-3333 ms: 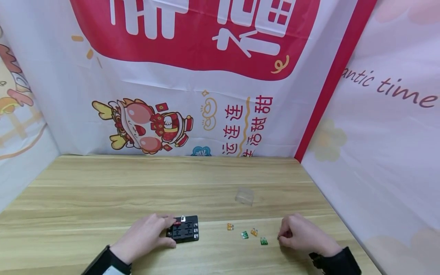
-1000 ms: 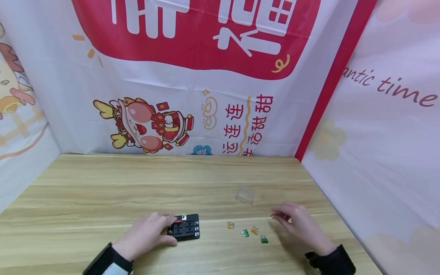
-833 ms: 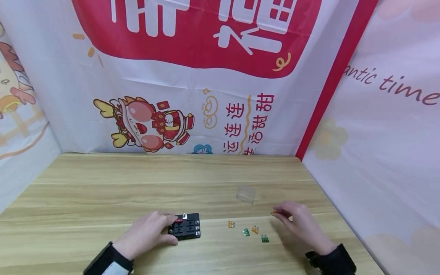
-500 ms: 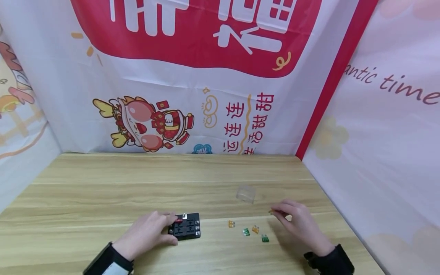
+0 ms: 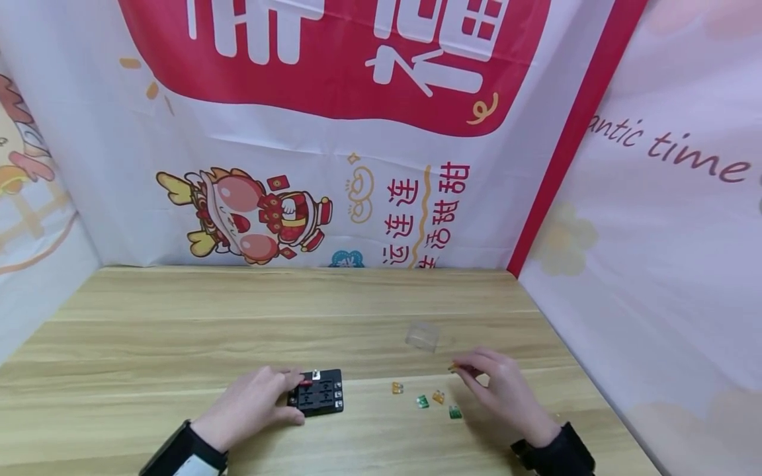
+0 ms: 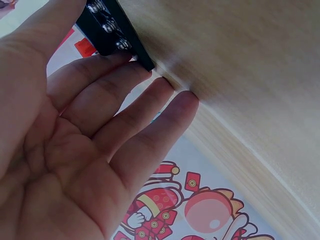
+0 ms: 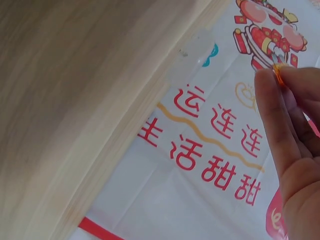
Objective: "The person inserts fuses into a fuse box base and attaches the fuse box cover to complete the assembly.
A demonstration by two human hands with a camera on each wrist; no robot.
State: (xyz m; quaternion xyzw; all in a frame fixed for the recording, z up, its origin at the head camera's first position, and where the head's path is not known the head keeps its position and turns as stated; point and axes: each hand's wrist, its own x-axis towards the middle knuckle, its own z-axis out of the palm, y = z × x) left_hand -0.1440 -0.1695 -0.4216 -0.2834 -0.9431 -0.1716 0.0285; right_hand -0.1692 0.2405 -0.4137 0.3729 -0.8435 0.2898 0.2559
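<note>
My left hand [image 5: 253, 403] holds the left end of a black fuse block [image 5: 321, 393] between thumb and fingers, as the block lies on the table. A red blade fuse [image 5: 306, 383] sits in the block near my fingertips; several of its slots show no fuse. In the left wrist view, the block's edge with metal screw terminals [image 6: 109, 26] rests against the fingers. My right hand [image 5: 503, 390] pinches an orange blade fuse [image 7: 278, 74] between thumb and forefinger, above the table. Below it lie orange fuses [image 5: 438, 396] and green fuses [image 5: 423, 401].
Behind the loose fuses lies a clear plastic cover [image 5: 422, 336]. The wooden table [image 5: 238, 317] ends at a printed cloth backdrop [image 5: 357, 145], with more printed cloth [image 5: 655, 264] along the right side.
The right hand has risen from the table right of the loose fuses and moved left, now showing the orange fuse in its fingertips. The left hand stays at the block.
</note>
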